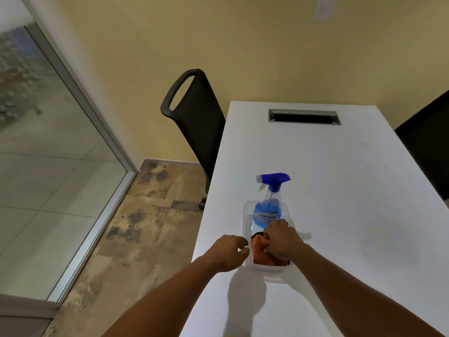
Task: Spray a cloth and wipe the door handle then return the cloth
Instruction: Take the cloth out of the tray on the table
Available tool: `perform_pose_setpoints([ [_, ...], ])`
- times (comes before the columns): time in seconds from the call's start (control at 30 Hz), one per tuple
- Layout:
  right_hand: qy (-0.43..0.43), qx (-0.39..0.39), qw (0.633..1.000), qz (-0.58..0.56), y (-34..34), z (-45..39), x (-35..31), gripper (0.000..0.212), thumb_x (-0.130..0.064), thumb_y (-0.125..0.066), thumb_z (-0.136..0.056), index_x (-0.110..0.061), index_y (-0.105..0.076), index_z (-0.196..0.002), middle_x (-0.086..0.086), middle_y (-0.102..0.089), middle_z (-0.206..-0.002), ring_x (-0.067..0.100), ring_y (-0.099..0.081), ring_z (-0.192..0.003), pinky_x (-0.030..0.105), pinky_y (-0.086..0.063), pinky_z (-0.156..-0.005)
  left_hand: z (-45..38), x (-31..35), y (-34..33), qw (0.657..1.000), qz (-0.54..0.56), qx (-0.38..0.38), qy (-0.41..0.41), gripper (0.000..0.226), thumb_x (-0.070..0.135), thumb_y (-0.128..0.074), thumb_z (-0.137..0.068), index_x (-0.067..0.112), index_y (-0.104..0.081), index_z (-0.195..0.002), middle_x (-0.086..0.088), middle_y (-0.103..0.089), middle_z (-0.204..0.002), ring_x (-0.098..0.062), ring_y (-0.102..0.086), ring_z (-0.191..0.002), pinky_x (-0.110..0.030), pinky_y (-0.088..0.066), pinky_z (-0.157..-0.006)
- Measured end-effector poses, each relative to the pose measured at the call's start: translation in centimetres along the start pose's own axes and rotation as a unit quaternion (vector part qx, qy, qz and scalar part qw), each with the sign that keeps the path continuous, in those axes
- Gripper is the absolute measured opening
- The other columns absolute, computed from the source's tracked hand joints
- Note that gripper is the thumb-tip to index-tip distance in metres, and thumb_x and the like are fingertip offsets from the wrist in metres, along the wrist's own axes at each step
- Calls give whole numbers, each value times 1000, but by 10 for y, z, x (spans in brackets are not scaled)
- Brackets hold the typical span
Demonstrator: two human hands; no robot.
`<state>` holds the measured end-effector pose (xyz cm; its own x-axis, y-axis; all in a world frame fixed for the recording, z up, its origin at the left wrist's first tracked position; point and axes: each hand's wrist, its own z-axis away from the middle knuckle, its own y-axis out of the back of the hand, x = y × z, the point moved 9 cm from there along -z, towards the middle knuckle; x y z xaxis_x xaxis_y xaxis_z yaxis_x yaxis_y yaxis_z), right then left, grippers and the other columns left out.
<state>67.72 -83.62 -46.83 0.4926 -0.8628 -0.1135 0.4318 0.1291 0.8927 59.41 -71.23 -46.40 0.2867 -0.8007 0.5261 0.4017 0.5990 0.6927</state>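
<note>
**Right hand on the cloth, spray bottle close behind**

Nearest the camera, two bare forearms reach over the white bench (340, 178). An orange cloth (261, 254) lies bunched in the near end of a clear tray (246, 212) by the bench's left edge. The right hand (281, 242) rests on top of it, fingers (267, 235) curled down into the fabric; they seem to be closing on a fold, though the hand hides how firm the hold is. Just left of the tray, the left hand (229, 251) hovers with fingers loosely bent and parted, holding nothing.

In the same tray, at its far end, a spray bottle (267, 210) of blue liquid stands upright, touching or nearly touching the right hand's knuckles. Beyond, a black chair (194, 117) sits by the bench, with a glass panel (43, 154) at left. No door handle is in view.

The likeliest mishap is in lifting the cloth: a knuckle or dragged fold could tip the bottle, and the light tray could slide toward the nearby edge.
</note>
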Motion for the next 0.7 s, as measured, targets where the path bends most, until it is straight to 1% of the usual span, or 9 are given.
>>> perform_pose_setpoints([
  [0.13, 4, -17, 999, -49, 17, 16, -2, 28, -42, -64, -90, -18, -59, -106, 1, -66, -100, 16, -62, -93, 28, -50, -85, 0, 4, -2, 999, 44, -20, 6, 42, 35, -46, -105, 11, -66, -134, -8, -68, -134, -24, -63, -121, -35, -49, -106],
  [0.23, 5, 14, 997, -80, 40, 31, -5, 24, -44, -59, -94, -21, -50, -99, 0, -62, -92, 14, -58, -86, 25, -46, -83, 2, 2, -7, 982, 176, -44, 61, 50, 42, -41, -107, 5, -70, -124, -12, -73, -120, -24, -68, -105, -38, -55, -101],
  [0.3, 9, 49, 994, -97, 58, 39, -7, 24, -44, -56, -96, -22, -46, -96, 2, -62, -93, 15, -58, -86, 27, -48, -86, 6, 1, -14, 953, 279, -69, 99, 60, 52, -34, -107, 5, -68, -125, -12, -75, -115, -20, -70, -94, -34, -58, -94],
  [0.37, 16, 81, 991, -109, 75, 48, -8, 22, -43, -54, -98, -21, -50, -99, 1, -64, -96, 15, -60, -88, 27, -50, -88, 11, 1, -17, 931, 337, -78, 119, 70, 60, -26, -106, 6, -67, -124, -13, -77, -111, -20, -72, -89, -31, -59, -88],
  [0.43, 28, 111, 987, -115, 90, 54, -12, 19, -38, -54, -99, -19, -55, -103, 3, -65, -103, 13, -58, -87, 22, -47, -83, 13, 1, -18, 920, 362, -79, 130, 78, 65, -19, -103, 7, -66, -124, -14, -78, -110, -22, -74, -91, -30, -60, -86],
  [0.5, 53, 138, 982, -117, 104, 60, -20, 10, -31, -56, -98, -21, -54, -99, 4, -66, -106, 11, -53, -85, 20, -40, -78, 15, 4, -21, 908, 388, -89, 135, 82, 69, -13, -100, 11, -67, -120, -13, -78, -109, -24, -75, -95, -32, -60, -88],
  [0.57, 72, 161, 977, -116, 117, 67, -29, 8, -30, -57, -97, -21, -56, -98, 4, -66, -103, 12, -56, -84, 21, -43, -79, 17, 10, -26, 878, 445, -111, 137, 83, 73, -10, -97, 17, -68, -114, -12, -78, -110, -26, -75, -97, -35, -61, -89],
  [0.67, 102, 195, 966, -132, 134, 79, -41, 14, -32, -56, -97, -19, -61, -99, 2, -68, -96, 13, -57, -82, 22, -45, -77, 17, 25, -29, 803, 568, -136, 121, 92, 79, -9, -94, 15, -70, -122, -14, -76, -116, -30, -74, -103, -38, -60, -87],
  [0.7, 113, 205, 964, -128, 138, 84, -45, 16, -32, -56, -97, -19, -63, -99, 2, -68, -95, 13, -57, -82, 23, -45, -78, 16, 30, -27, 780, 602, -130, 116, 91, 79, -12, -94, 16, -69, -125, -15, -75, -118, -31, -74, -106, -40, -60, -87],
])
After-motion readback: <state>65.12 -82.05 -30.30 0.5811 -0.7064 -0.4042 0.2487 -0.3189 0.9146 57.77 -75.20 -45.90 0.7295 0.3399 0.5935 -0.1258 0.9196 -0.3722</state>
